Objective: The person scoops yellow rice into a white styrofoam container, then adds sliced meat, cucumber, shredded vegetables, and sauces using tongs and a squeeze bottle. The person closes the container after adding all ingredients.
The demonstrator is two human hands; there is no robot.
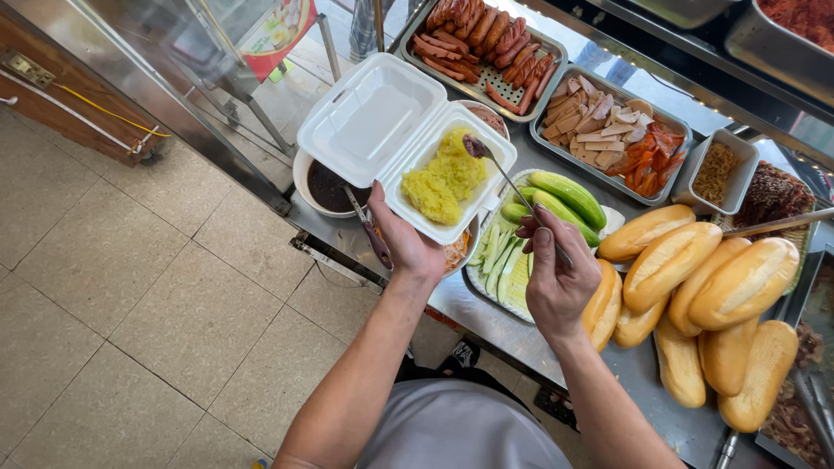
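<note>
At a food stall, you work over a steel bench (486,317), seen from above, with pale floor tiles (113,287) at far left. Your left hand (404,243) is closed on the near edge of an open white foam box (382,122), holding it up above a bowl of dark sauce (326,187); its lid lies back to the left and a mound of yellow sticky rice (445,178) fills the tray. Your right hand (556,278), just right of the box and nearer you, pinches the end of a long metal spoon (512,187). The spoon's long axis runs up and to the left, its bowl, loaded with something dark, resting over the far corner of the rice. Between the two hands sits a tray of whole and sliced cucumber (556,198), directly under the spoon's handle. Beyond are trays of sausages (486,39) and sliced cold meats (599,122); at right, baguettes (704,278) crowd the bench close beside your right wrist.
</note>
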